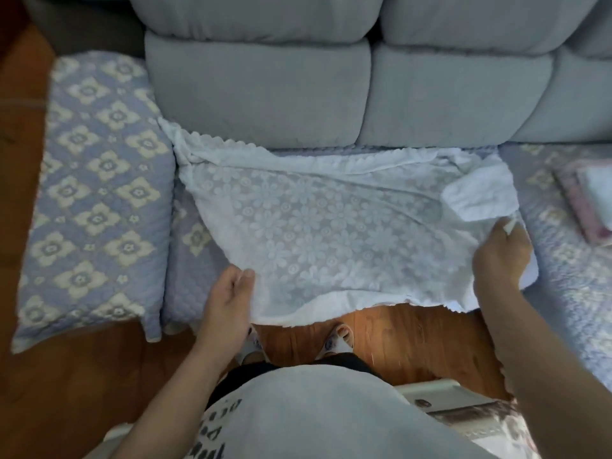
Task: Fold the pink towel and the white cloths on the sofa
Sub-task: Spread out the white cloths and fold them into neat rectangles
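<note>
A white lace cloth [331,233] with a flower pattern and scalloped edges lies spread over the sofa seat [185,260], its near edge hanging past the seat's front. My left hand [228,303] pinches the cloth's near left edge between thumb and fingers. My right hand [500,256] grips the cloth's right edge, where a corner [480,197] is turned back over the top. At the far right a folded pink towel [579,210] rests on the seat with a folded white cloth [599,190] on top of it.
Grey back cushions [265,87] stand behind the seat. A blue quilted cover with cream flowers drapes the left armrest [96,193]. The wooden floor [397,339] and my slippered feet [337,336] show below the cloth. A white object [440,395] sits by my right hip.
</note>
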A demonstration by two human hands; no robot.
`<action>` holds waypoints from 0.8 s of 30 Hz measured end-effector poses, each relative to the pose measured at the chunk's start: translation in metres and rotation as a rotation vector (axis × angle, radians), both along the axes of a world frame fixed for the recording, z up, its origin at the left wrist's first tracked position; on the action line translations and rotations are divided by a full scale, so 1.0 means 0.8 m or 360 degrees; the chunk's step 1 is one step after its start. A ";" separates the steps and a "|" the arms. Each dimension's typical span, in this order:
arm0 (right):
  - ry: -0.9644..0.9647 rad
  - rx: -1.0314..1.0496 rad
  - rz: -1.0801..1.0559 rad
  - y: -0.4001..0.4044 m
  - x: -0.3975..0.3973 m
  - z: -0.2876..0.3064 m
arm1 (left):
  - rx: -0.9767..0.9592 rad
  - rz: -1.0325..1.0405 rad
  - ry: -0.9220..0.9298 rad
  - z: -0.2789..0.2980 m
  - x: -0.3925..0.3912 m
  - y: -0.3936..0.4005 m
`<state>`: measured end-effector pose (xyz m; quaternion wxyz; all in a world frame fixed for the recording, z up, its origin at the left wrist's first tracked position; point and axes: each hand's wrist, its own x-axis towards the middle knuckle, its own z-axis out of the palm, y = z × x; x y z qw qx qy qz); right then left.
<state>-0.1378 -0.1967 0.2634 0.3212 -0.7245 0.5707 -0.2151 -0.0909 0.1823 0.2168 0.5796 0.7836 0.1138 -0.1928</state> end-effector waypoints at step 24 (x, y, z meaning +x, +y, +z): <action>-0.0095 0.1068 0.0830 0.012 0.018 0.048 | 0.1541 -0.0525 0.0199 -0.028 0.051 0.074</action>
